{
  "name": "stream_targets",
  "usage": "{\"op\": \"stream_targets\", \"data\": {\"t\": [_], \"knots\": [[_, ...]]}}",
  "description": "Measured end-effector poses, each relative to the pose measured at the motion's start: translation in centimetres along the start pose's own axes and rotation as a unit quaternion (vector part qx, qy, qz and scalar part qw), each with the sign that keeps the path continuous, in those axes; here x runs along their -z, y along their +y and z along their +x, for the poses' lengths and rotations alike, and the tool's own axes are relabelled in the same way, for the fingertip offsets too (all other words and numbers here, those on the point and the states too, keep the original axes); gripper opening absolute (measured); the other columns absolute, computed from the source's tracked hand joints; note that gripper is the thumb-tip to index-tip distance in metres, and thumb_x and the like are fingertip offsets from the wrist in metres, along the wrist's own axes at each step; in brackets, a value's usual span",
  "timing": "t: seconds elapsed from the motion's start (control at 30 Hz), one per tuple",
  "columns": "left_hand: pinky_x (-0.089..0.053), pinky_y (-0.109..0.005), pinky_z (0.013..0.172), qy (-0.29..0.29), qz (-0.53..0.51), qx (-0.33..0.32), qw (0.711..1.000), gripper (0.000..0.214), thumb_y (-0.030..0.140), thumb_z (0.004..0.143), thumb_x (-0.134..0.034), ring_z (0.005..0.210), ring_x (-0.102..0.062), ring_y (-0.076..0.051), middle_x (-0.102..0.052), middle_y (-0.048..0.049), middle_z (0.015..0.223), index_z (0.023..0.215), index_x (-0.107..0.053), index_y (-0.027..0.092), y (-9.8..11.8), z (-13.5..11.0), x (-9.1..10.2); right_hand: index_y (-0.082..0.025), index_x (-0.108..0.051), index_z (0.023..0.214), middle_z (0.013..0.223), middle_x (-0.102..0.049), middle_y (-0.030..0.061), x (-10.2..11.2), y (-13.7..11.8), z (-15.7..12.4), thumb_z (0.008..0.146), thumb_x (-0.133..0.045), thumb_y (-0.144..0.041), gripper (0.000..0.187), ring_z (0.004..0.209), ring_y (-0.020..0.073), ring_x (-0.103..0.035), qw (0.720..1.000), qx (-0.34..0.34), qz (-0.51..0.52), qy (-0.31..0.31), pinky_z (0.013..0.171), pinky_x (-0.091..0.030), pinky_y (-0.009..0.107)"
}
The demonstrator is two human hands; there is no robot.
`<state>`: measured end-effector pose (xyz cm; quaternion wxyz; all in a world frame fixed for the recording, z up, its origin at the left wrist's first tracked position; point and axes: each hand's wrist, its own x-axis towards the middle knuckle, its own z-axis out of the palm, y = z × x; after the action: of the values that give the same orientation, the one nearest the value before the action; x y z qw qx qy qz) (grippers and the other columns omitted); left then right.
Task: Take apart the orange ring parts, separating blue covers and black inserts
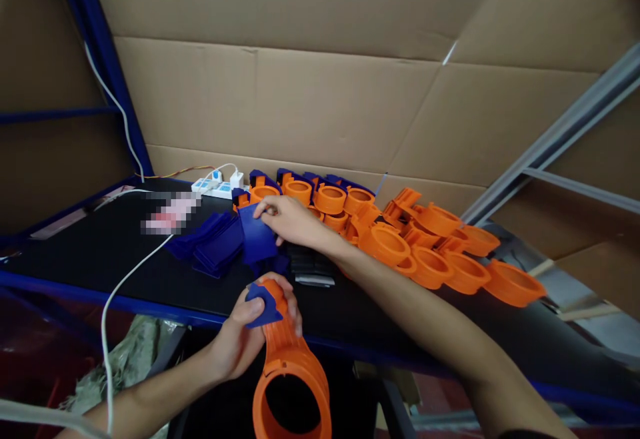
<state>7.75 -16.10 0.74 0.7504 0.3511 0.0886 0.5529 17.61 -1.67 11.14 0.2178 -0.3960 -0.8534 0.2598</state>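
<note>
Orange ring part [293, 372] is in the left hand [245, 342], low in the middle of my view, in front of the near edge of the black table [100, 252] and not resting on it. Its wide ring hangs down toward the camera and its narrow neck points up. The left hand is closed around this neck, and the thumb presses a small blue piece [263, 306] against the top of it.

The right hand [290, 220] is stretched forward over the table. Its fingers are bent onto the upper edge of a blue plate [257, 236], which stands tilted. I cannot tell if the thumb really pinches this plate from behind or if the fingers only lie on it. Just to the left of this plate lies a stack of blue plates [213, 242], flat on the table. Under the right wrist I see some small dark items [310, 262], but they are too unclear to name.

Behind the right hand stands a row of orange rings with blue parts [300, 189]. To the right a heap of orange rings [440, 252] spreads along the table. A white power strip [217, 187] lies at the back, and a white cable [117, 292] runs over the table's near edge. A cardboard wall [300, 106] closes the back.
</note>
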Motion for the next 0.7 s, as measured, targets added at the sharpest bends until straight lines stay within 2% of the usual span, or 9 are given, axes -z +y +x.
{"op": "stream_targets", "data": {"t": [0.07,0.13,0.4,0.57,0.7], "knots": [[-0.049,-0.038,0.074,-0.003,0.003,0.004,1.0,0.037,0.043,0.08,-0.065,0.079,-0.062,-0.023,-0.062,-0.0087,0.088,0.106,-0.065,0.016,0.0,0.0,0.1,-0.017,-0.063,0.102,0.077,-0.067,0.0026,-1.3,-0.3,1.0,0.087,-0.049,-0.016,0.021,0.057,0.0098,-0.06,0.995,-0.046,0.074,-0.051,0.047,-0.046,0.019],[-0.049,-0.039,0.075,0.005,0.003,0.002,1.0,0.037,0.042,0.081,-0.063,0.08,-0.063,-0.024,-0.062,-0.0083,0.09,0.108,-0.064,0.017,0.0,0.1,0.3,-0.016,-0.062,0.104,0.086,-0.069,0.0048,-2.4,-0.4,1.5,0.087,-0.05,-0.015,0.021,0.061,0.0101,-0.063,0.989,-0.063,0.113,-0.074,0.045,-0.048,0.018],[-0.05,-0.041,0.08,0.05,-0.006,-0.002,0.999,0.033,0.041,0.083,-0.062,0.082,-0.064,-0.024,-0.063,-0.0083,0.091,0.106,-0.064,0.017,0.4,0.4,0.5,-0.014,-0.063,0.102,0.084,-0.07,0.0035,-3.9,-0.2,1.7,0.088,-0.054,-0.018,0.016,0.053,0.008,-0.06,0.984,-0.072,0.104,-0.121,0.039,-0.045,0.015],[-0.051,-0.042,0.08,0.067,-0.017,-0.012,0.998,0.036,0.044,0.087,-0.059,0.083,-0.063,-0.024,-0.064,-0.0083,0.09,0.109,-0.063,0.016,0.6,0.4,0.2,-0.017,-0.061,0.117,0.08,-0.069,0.001,-3.1,-0.4,1.6,0.092,-0.053,-0.023,0.027,0.049,0.0074,-0.057,0.984,-0.056,0.106,-0.129,0.041,-0.045,0.017],[-0.053,-0.043,0.081,0.124,-0.027,-0.022,0.992,0.043,0.051,0.091,-0.054,0.083,-0.066,-0.024,-0.066,-0.0092,0.092,0.113,-0.062,0.015,0.9,0.8,0.4,-0.018,-0.062,0.122,0.087,-0.069,0.0025,-0.4,-1.3,-0.3,0.098,-0.046,-0.028,0.029,0.055,0.0077,-0.058,0.992,0.027,0.096,-0.083,0.046,-0.045,0.019]]}}
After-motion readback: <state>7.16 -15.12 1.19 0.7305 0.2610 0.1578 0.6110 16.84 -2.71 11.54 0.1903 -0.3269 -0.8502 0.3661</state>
